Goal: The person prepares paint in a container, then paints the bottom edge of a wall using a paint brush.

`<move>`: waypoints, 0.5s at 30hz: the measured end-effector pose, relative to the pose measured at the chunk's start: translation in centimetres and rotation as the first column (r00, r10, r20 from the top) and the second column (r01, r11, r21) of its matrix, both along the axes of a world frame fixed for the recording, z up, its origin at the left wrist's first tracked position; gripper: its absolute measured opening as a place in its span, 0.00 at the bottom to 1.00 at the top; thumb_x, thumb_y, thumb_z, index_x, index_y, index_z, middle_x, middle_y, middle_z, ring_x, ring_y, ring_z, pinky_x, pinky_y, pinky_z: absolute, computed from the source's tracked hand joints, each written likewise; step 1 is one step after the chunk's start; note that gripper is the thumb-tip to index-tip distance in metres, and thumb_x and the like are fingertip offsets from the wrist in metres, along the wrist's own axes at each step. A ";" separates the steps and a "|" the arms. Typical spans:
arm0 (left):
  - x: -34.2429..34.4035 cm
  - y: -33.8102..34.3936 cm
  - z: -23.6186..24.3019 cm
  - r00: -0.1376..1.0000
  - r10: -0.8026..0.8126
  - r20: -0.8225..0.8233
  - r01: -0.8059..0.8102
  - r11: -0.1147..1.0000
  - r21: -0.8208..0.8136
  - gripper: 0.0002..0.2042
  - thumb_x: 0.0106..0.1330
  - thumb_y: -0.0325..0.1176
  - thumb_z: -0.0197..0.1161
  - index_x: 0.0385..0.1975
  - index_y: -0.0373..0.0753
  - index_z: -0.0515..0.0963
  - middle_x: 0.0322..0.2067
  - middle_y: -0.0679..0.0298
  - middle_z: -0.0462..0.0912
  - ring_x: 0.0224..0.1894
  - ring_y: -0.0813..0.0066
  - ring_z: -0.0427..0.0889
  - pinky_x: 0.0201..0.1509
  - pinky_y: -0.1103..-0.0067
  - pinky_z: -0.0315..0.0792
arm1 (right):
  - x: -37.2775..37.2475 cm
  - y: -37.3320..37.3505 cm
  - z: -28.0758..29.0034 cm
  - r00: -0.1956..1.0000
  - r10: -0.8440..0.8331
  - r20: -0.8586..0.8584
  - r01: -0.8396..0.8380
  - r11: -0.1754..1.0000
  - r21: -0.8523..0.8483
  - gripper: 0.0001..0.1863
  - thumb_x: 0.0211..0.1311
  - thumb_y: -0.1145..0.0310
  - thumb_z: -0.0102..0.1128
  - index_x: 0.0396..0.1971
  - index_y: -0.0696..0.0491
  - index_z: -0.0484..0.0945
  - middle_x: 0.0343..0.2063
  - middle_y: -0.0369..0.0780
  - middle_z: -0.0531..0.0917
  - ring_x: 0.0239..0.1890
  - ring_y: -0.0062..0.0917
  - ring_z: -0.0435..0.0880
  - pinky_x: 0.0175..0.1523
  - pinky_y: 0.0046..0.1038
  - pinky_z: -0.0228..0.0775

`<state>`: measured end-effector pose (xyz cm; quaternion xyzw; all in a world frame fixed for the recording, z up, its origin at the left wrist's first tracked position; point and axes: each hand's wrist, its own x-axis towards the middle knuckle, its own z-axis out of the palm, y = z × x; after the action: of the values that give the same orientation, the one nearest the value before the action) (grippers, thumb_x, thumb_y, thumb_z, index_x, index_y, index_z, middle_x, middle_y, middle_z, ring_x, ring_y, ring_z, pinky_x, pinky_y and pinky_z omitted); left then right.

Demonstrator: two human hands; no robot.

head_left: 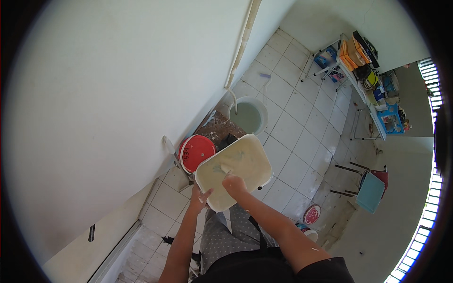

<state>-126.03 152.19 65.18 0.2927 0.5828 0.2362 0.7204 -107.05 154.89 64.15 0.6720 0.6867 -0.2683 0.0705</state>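
Note:
A cream rectangular plastic tub (257,162) is tilted in front of my body, its inside smeared with a pale coating and a few greyish patches. My left hand (200,197) is closed on its near left edge, with whitish smears on the skin. My right hand (234,185) reaches into the tub, closed around a small pale tool (226,168) whose flat end lies against the tub's bottom. The tool's exact kind is too small to tell, and its handle is hidden in my fingers.
A red-lidded bucket (197,153) stands left of the tub, by the wall. Beyond it a white bucket (258,115) holds cloudy water under a wall pipe (245,37). A loaded folding table (347,70) and a chair (370,193) stand right; another red lid (312,214) lies on the tiles.

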 end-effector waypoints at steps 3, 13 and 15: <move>-2.0 -1.8 -3.2 1.000 0.019 -0.024 -0.017 0.994 0.105 0.36 0.65 0.33 0.63 0.69 0.45 0.48 0.58 0.51 0.69 0.52 0.54 0.79 0.33 0.60 0.85 | -0.6 1.7 3.2 0.976 0.214 -0.049 -0.217 0.974 -0.068 0.08 0.55 0.71 0.57 0.26 0.58 0.83 0.30 0.50 0.84 0.35 0.43 0.86 0.41 0.39 0.79; -3.2 -3.1 -6.1 0.995 0.003 -0.095 0.014 0.984 0.176 0.26 0.61 0.22 0.60 0.60 0.31 0.64 0.50 0.51 0.78 0.48 0.62 0.81 0.49 0.70 0.76 | 5.3 2.4 -0.5 0.912 -0.409 -0.041 0.406 0.911 -0.069 0.18 0.53 0.57 0.67 0.31 0.60 0.84 0.31 0.55 0.83 0.39 0.50 0.84 0.46 0.44 0.74; -2.8 -2.7 -5.0 0.998 0.013 -0.062 -0.007 0.995 0.099 0.25 0.61 0.22 0.60 0.59 0.31 0.65 0.49 0.51 0.78 0.47 0.62 0.82 0.47 0.70 0.78 | 5.8 3.0 -0.4 0.912 -0.408 -0.038 0.398 0.905 -0.150 0.18 0.54 0.57 0.66 0.33 0.60 0.83 0.35 0.55 0.83 0.42 0.49 0.83 0.49 0.44 0.74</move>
<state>-128.87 149.52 60.16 0.3322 0.5940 0.2588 0.6854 -101.30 157.88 63.70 0.7832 0.5147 -0.3468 0.0368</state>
